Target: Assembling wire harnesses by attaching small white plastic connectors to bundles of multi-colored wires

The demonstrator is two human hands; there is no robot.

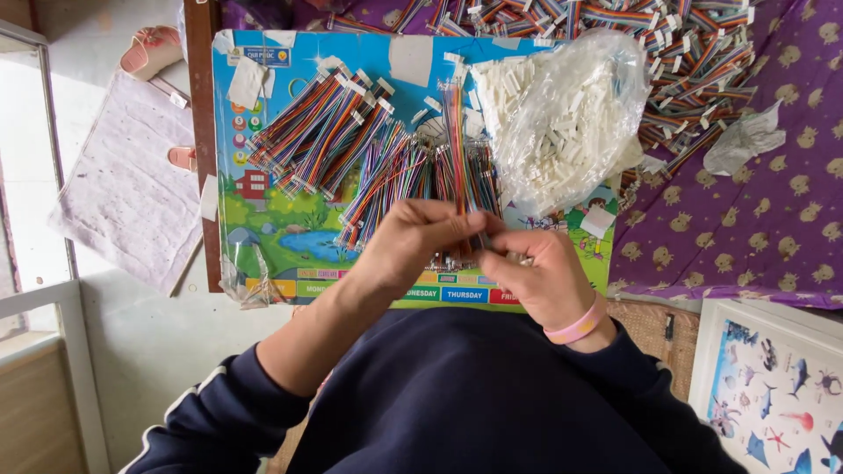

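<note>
My left hand (pixel 420 239) and my right hand (pixel 537 274) meet over the near edge of a colourful picture board (pixel 272 219). Both pinch the near end of a rainbow ribbon cable (pixel 457 140) that runs away from me across the board. Something small and white sits between my right fingers, too hidden to tell what it is. A pink band circles my right wrist. Bundles of multicoloured ribbon cables (pixel 325 132) lie fanned on the board to the left of my hands.
A clear plastic bag of small white connectors (pixel 562 123) rests on the board's right side. A large heap of finished cables (pixel 694 53) covers the purple patterned cloth (pixel 781 219) beyond. A sea-creature picture board (pixel 773 386) lies lower right; a grey mat (pixel 123 184) left.
</note>
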